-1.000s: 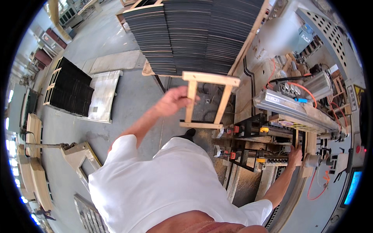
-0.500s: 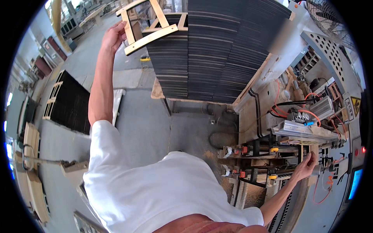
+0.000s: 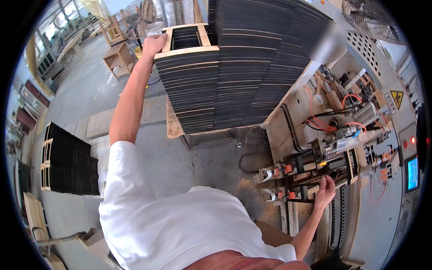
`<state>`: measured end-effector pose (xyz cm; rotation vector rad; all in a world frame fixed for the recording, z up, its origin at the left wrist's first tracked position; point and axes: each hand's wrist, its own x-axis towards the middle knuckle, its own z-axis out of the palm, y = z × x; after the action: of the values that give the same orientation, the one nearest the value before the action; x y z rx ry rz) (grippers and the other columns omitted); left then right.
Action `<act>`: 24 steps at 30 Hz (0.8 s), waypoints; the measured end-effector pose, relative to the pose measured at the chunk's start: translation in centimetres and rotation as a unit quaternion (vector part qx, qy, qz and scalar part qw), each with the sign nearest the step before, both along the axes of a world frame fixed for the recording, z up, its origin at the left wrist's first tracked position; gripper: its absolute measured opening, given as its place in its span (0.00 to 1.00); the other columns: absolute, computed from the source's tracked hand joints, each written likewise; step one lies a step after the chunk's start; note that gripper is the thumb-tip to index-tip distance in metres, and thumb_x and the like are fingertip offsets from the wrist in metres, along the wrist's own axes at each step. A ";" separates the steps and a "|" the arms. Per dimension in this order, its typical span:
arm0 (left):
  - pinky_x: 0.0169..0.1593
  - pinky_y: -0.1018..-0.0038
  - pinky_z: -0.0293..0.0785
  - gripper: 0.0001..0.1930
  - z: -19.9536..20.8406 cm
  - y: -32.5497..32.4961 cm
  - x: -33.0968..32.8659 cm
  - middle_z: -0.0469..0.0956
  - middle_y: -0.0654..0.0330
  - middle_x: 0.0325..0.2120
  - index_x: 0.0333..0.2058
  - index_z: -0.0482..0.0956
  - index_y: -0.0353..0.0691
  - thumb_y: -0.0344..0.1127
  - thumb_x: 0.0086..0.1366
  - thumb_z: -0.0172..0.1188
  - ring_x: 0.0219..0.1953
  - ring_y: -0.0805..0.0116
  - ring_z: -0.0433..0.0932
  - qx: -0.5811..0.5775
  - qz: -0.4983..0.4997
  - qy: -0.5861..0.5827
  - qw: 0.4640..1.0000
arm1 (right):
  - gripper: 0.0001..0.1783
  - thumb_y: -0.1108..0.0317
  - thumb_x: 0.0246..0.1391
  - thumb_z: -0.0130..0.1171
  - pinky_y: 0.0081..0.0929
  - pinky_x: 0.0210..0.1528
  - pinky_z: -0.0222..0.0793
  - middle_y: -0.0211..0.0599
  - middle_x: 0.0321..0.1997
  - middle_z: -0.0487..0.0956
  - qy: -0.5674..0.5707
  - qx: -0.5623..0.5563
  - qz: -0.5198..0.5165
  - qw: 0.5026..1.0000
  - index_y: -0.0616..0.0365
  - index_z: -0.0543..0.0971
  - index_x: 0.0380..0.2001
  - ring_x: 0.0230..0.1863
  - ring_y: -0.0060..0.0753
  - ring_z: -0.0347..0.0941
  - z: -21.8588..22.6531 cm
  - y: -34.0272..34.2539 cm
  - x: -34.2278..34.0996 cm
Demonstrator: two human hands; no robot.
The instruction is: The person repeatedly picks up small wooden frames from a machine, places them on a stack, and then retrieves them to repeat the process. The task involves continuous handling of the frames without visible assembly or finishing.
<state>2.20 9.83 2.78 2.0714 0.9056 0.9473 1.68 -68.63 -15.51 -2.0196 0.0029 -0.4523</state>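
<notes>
My left hand (image 3: 155,44) is closed on the left end of a pale wooden frame (image 3: 189,51), which lies on top of a tall stack of black-edged frames (image 3: 189,90). Through its opening the dark frames below show. My right hand (image 3: 325,192) is low on the right, beside the clamp rails of a machine (image 3: 310,180). Its fingers are curled together; whatever they hold, if anything, is too small to make out. Just beyond that hand, another light wooden frame (image 3: 354,164) sits in the machine.
Further black stacks (image 3: 243,67) stand against the first one on a wooden board. A lower dark stack (image 3: 69,159) is on the floor at left. Orange hoses (image 3: 320,123), a lit screen (image 3: 411,173) and a fan (image 3: 366,15) are at right. Sawdust (image 3: 252,202) lies below the clamps.
The wooden frame in my left hand has come down from mid-air, tilted, to lie flat on the stack. My right hand has moved left along the machine. The view has shifted.
</notes>
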 end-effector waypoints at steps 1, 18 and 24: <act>0.47 0.68 0.74 0.26 -1.0 1.8 0.3 0.84 0.50 0.36 0.41 0.85 0.38 0.56 0.57 0.62 0.40 0.64 0.82 0.026 0.005 0.007 1.000 | 0.15 0.68 0.60 0.60 0.23 0.47 0.71 0.37 0.40 0.80 0.020 -0.043 -0.020 0.999 0.68 0.78 0.45 0.41 0.25 0.74 0.0 -0.2 -0.4; 0.38 0.64 0.74 0.14 -52.7 -21.1 -10.0 0.78 0.58 0.37 0.43 0.77 0.41 0.44 0.66 0.52 0.38 0.62 0.77 0.047 -0.337 0.473 0.813 | 0.21 0.59 0.51 0.60 0.45 0.49 0.70 0.52 0.49 0.78 0.021 -0.441 -0.508 0.740 0.58 0.77 0.47 0.50 0.48 0.75 35.8 -25.8 -24.0; 0.19 0.77 0.63 0.11 -46.4 -48.0 -8.7 0.70 0.66 0.17 0.29 0.76 0.40 0.37 0.69 0.52 0.17 0.77 0.68 -0.184 -0.643 0.311 0.675 | 0.24 0.51 0.54 0.51 0.49 0.57 0.64 0.52 0.52 0.76 0.168 -0.648 -0.633 0.389 0.53 0.75 0.49 0.56 0.60 0.70 51.0 -37.6 -49.2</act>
<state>-6.48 -38.22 -43.61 1.9628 -0.2525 -0.6854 -47.56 -106.18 35.49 -3.1909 2.2977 -1.1875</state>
